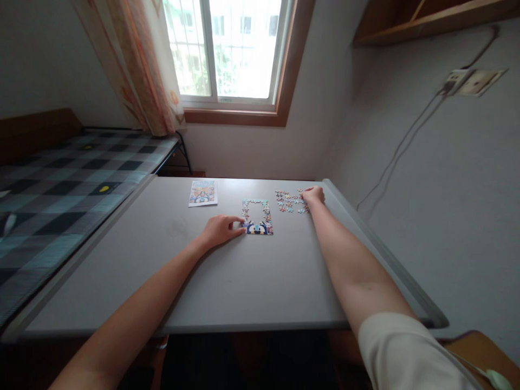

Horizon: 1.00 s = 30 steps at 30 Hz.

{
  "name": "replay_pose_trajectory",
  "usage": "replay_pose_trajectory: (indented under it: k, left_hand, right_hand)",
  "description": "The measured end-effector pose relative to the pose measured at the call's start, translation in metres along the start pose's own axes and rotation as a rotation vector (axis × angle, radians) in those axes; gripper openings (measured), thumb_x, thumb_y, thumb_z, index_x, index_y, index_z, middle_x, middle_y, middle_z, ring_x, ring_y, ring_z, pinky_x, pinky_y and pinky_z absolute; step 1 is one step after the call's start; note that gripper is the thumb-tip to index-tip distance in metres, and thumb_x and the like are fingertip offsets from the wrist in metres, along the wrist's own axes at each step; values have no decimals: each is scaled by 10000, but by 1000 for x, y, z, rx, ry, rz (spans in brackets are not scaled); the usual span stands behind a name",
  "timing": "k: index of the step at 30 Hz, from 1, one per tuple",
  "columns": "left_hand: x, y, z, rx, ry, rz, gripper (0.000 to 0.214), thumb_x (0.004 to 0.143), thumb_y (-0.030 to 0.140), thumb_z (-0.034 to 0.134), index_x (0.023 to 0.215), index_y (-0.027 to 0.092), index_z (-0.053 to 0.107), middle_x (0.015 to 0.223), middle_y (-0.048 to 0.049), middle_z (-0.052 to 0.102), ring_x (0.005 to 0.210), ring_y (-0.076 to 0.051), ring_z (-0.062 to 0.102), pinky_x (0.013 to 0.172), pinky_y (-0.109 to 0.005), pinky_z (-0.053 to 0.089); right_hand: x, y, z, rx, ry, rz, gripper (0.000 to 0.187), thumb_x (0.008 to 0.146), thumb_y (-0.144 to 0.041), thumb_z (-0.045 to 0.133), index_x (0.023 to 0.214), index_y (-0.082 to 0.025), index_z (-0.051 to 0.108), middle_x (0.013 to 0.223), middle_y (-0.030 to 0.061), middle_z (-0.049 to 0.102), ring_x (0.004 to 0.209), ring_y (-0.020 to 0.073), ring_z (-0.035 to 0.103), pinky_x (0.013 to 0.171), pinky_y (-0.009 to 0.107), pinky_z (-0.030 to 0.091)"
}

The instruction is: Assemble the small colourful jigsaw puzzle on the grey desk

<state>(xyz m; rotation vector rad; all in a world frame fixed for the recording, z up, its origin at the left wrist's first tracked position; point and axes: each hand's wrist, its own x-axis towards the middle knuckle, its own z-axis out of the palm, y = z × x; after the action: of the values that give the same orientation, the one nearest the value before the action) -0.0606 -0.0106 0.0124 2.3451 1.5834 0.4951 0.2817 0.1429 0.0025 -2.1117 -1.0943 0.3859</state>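
A partly assembled jigsaw puzzle [257, 229] lies on the grey table, its frame joined around a hollow middle and a dark blue character's face along the bottom. My left hand [221, 230] rests at its left edge, thumb and forefinger apart and touching the border. Right of the puzzle, loose puzzle pieces [287, 200] are spread out in a patch. My right hand [314, 194] is over the right end of that patch, fingers drawn together and pointing down; what lies between the fingertips is too small to make out. A printed picture sheet [203, 193] lies at the back left.
The grey table [260, 287] has raised side edges. A bed with a checked cover [101, 162] stands to the left. Behind are a window [227, 54] and a curtain [134, 65]. A cable [396, 154] hangs from a wall socket [455, 81] on the right, below a wooden shelf [430, 21].
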Motion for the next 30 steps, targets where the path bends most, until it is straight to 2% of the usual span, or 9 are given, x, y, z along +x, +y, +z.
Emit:
replay_pose_trajectory:
  k: [3,5,8,10,14,18,24,30]
  left_hand:
    - [1,-1,1,4,0,1,443,818,594,566,1094,293,737,660,12,629,573,-132,522,552,-238,289]
    - [1,-1,1,8,1,-1,446,817,597,565,1095,294,736,659,12,627,573,-132,523,554,-239,289]
    - [0,-1,1,6,0,1,456,819,598,559,1107,289,732,668,9,628,580,-135,530,558,-240,296]
    - [0,0,0,4,-1,1,464,819,602,555,1108,286,731,669,9,630,585,-137,537,559,-240,302]
    - [0,0,0,8,4,1,478,813,617,550,1103,284,733,668,10,630,589,-139,545,556,-239,304]
    - [1,-2,1,0,13,14,475,810,617,557,1104,288,732,662,14,629,579,-137,544,558,-238,308]
    - [1,-2,1,-2,12,16,480,809,614,557,1110,282,729,666,9,636,591,-139,547,564,-238,313]
    - [0,-2,0,3,11,12,488,808,620,551,1113,284,728,658,12,630,588,-137,549,561,-241,312]
  right_hand:
    - [-6,-8,-4,173,47,108,154,610,-125,693,735,-201,643,733,32,644,682,174,603,654,285,491]
    - [-15,-18,-8,299,48,57,159,626,-137,688,778,-178,667,729,33,653,627,145,571,608,260,468]
    - [-34,-34,-16,481,-90,-71,202,655,-193,681,851,-149,701,800,57,689,628,123,544,587,247,436]
    - [-50,-42,-20,548,-256,-141,262,656,-257,696,893,-146,717,859,75,708,642,120,536,573,243,415]
    - [-86,-50,-23,562,-489,-234,365,649,-377,710,941,-157,718,926,95,719,686,130,555,569,242,392]
    - [-118,-51,-22,553,-639,-299,343,622,-362,731,896,-155,717,885,95,725,707,142,572,575,246,387]
    - [-147,-48,-17,546,-717,-353,256,606,-292,731,823,-156,735,796,72,731,768,173,629,680,281,455]
    - [-153,-37,-11,546,-779,-387,154,576,-234,759,702,-152,725,748,69,730,771,186,665,756,310,495]
